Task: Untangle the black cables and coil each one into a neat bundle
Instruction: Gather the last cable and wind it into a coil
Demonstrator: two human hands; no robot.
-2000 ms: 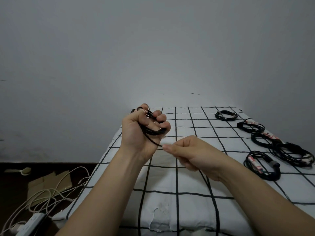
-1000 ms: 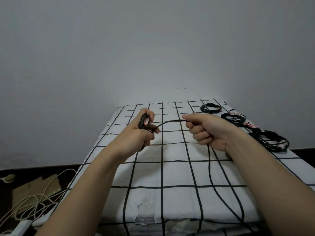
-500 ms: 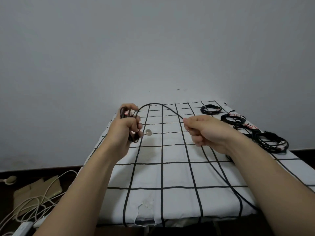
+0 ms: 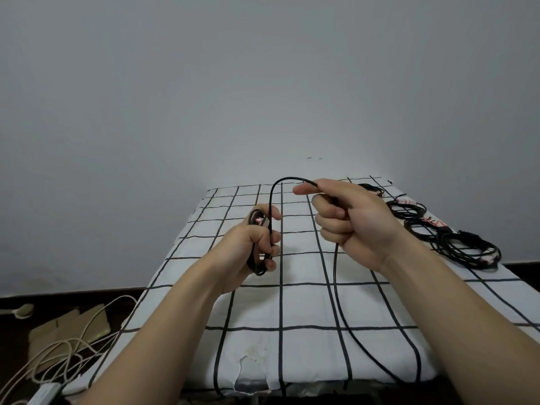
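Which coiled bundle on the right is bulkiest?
The bundle closest to the camera: a thick, wide heap of loops. The ones farther back are smaller, thinner rings.

Checked cloth (image 4: 306, 302), white cords (image 4: 35, 369), cardboard (image 4: 51, 331), grey wall (image 4: 263, 83)

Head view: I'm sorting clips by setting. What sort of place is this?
Probably a room at home: a checked white bedsheet as the work surface, a bare grey wall, white cords and a power strip on the floor.
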